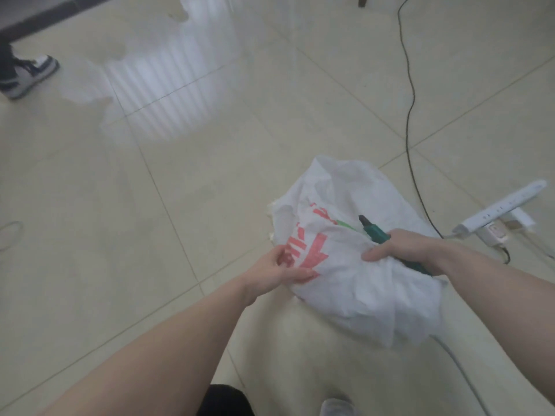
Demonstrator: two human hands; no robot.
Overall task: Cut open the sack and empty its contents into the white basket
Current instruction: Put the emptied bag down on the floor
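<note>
My left hand [282, 270] pinches a fold of the white sack [354, 253] at its near left edge, thumb on top and fingers curled under the cloth, right beside the red printed characters. The sack lies crumpled on the pale tiled floor [150, 205] between my two hands and spreads away beyond them, its far end rising in a loose peak ahead of my right hand. My right hand [408, 250] is closed around the handle of a green cutter [375, 232], knuckles up, and rests on the top of the sack; the tool's dark tip sticks out past my fingers, pointing away from me and a little to the left, over the cloth next to a small green mark in the print. I cannot tell whether the tip touches the fabric. Just to the right of my right hand a white power strip [501, 210] lies on the floor, and a thin black cable [410, 100] runs from beside it far ahead of that hand. Well away from my left hand, far ahead and to the left, another person's shoe [30, 75] stands on the tiles.
</note>
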